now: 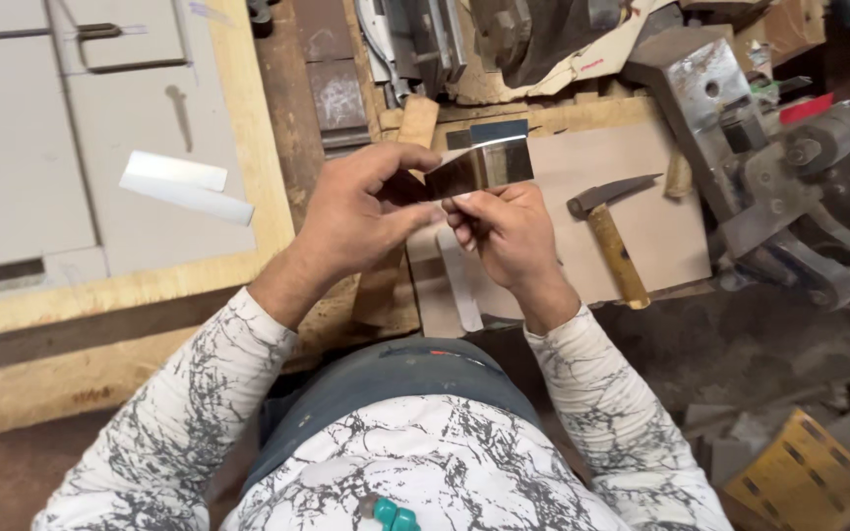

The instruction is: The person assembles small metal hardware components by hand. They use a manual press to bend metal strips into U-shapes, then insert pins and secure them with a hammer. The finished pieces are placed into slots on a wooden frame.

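Your left hand (351, 211) and right hand (504, 231) both pinch the shiny metal strip (479, 165) at centre frame, fingers closed on its edges. Those thin edges could cut you if it slips, and it might drop onto the hammer (610, 231) just right.

From my remote seat I count 1 package-like thing: a flat yellow box (807, 474) with dark slanted markings, lying tilted among scrap pieces at the bottom right corner of the head view. Near the top right, a small red tag or label (807, 108) sits beside the grey metal machine; I cannot tell its exact kind. I see 0 screens or signs.
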